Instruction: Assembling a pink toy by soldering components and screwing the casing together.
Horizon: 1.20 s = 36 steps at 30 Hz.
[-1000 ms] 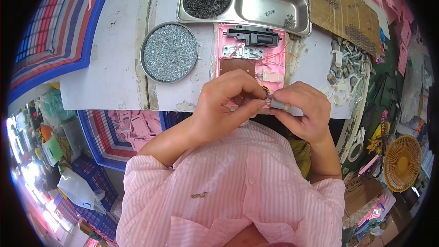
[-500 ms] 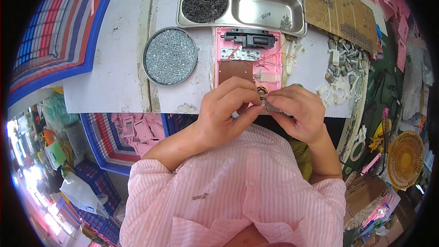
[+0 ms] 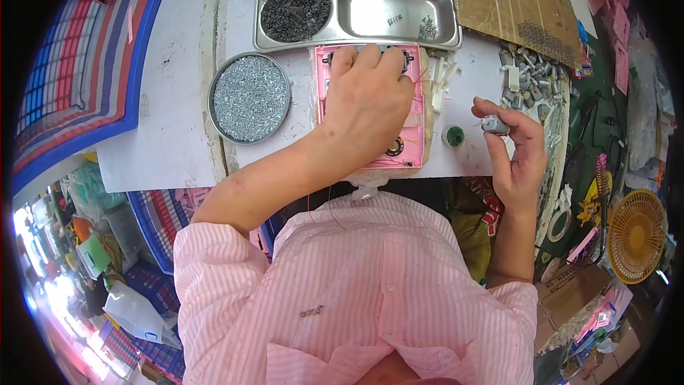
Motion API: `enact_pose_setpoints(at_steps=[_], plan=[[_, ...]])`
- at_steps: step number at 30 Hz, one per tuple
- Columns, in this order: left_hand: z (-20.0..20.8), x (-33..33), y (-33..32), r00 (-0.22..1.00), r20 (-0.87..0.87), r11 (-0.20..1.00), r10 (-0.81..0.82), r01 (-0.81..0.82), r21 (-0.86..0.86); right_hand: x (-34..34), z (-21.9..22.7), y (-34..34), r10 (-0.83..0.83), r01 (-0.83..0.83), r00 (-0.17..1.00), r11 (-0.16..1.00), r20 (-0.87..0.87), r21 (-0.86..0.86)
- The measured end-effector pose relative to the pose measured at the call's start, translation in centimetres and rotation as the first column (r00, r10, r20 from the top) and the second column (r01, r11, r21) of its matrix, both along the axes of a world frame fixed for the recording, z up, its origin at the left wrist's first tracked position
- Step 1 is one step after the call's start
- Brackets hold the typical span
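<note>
My left hand [image 3: 367, 103] reaches over the pink plastic casing [image 3: 415, 144], its fingers curled over a long black plastic part [image 3: 408, 62] at the far end. The fingertips and the casing's middle are hidden under the hand. At the casing's near end a round black and brass-coloured piece [image 3: 394, 147] shows. To the right, above the table edge, my right hand [image 3: 521, 153] pinches a small silver motor [image 3: 495, 125] between thumb and fingers. A white bit sticks out of the motor's left end. Thin wires [image 3: 309, 203] hang below my left forearm.
A round tin of small metal pins [image 3: 251, 98] stands left. Behind is a steel compartment tray [image 3: 349, 43] with dark screws or springs. Cardboard [image 3: 516, 7] lies back right, near a pile of motors [image 3: 531, 82]. A small green-topped pot [image 3: 454, 136] sits between casing and right hand.
My hands have parted from close together at the casing's near end. The left moved forward onto the black part; the right moved right with the motor. The view shifted slightly.
</note>
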<state>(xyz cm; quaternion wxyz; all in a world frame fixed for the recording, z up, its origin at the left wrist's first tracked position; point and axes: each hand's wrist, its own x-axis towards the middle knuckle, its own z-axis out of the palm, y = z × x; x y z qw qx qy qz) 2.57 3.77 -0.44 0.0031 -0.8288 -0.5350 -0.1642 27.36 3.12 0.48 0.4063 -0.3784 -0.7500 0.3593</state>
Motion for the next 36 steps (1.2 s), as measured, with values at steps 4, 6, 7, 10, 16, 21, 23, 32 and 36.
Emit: enact_pose_setpoints(at_steps=[4, 6, 7, 10, 16, 21, 23, 32, 36], plan=[[0.0, 0.2, 0.1, 1.000, 0.017, 1.000, -0.010, 0.010, 0.023, 0.3, -0.1, -0.2, -0.013, 0.012, 0.999, 0.999, -0.038, -0.032], [0.2, -0.4, -0.3, 0.992, 0.115, 0.998, -0.042, 0.037, 0.047, 0.1, -0.3, -0.1, -0.037, 0.029, 0.994, 0.997, -0.104, -0.078], [0.5, -1.4, -0.9, 0.977, 0.201, 0.996, -0.072, 0.059, 0.066, 0.0, -0.1, 0.3, -0.024, 0.022, 0.998, 0.998, -0.052, -0.051], [-0.7, -4.4, -3.1, 0.810, 0.576, 0.993, 0.115, -0.075, -0.093, -1.1, -0.3, 1.8, 0.007, -0.012, 0.994, 0.999, 0.110, 0.049], [-2.5, -4.8, -4.7, 0.659, 0.721, 0.973, 0.215, -0.203, -0.105, -6.0, -2.2, 4.4, 0.036, -0.075, 0.952, 0.990, 0.303, 0.118], [-2.2, -5.0, -4.4, 0.728, 0.668, 0.982, 0.154, -0.189, -0.020, -6.7, -2.2, 4.8, 0.041, -0.094, 0.916, 0.989, 0.398, 0.115], [-2.2, -5.1, -4.2, 0.705, 0.690, 0.982, 0.165, -0.180, -0.051, -6.9, -1.8, 4.8, 0.026, -0.111, 0.883, 0.982, 0.468, 0.154], [-1.1, -5.1, -2.1, 0.574, 0.792, 0.973, 0.207, -0.035, -0.229, -8.1, 0.6, 4.1, -0.092, -0.102, 0.857, 0.934, 0.507, 0.343], [-1.2, -4.7, -1.4, 0.609, 0.777, 0.985, 0.159, -0.044, -0.167, -10.6, -0.6, 3.5, -0.015, -0.153, 0.897, 0.927, 0.442, 0.342]])
